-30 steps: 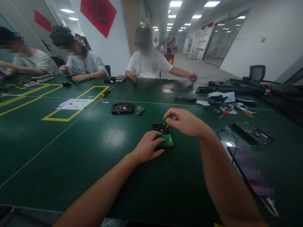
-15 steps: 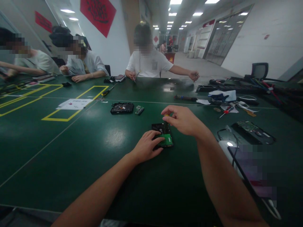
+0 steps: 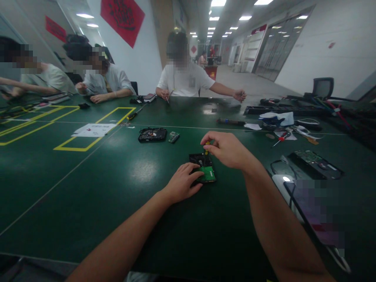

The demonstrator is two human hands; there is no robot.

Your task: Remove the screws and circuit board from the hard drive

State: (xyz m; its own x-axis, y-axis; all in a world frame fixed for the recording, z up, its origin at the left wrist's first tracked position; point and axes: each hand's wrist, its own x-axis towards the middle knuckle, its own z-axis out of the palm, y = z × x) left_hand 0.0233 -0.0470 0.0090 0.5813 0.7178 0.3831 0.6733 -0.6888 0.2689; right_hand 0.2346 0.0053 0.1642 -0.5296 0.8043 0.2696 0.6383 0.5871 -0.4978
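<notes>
A hard drive (image 3: 196, 158) lies on the green table in front of me, its green circuit board (image 3: 209, 173) facing up. My left hand (image 3: 182, 182) holds it from the left, fingers across the top and thumb along the near edge. Above the drive's far part, my right hand (image 3: 225, 149) pinches a small screwdriver (image 3: 207, 149) with a yellow handle, held upright. Its shaft points down at the drive; whether the tip sits in a screw is too small to tell. Beyond them lie a loose circuit board (image 3: 174, 137) and another black hard drive (image 3: 152, 134).
To the right are a third hard drive (image 3: 315, 164), a phone-like screen (image 3: 311, 211), a red screwdriver (image 3: 282, 139) and a cloth (image 3: 276, 118). A yellow-black screwdriver (image 3: 133, 114) and paper (image 3: 94, 130) lie to the left. Several people sit across the table.
More of the yellow screwdriver handle shows below my right fingers, which have shifted slightly on it. My left hand stays on the hard drive. The view has shifted a little.
</notes>
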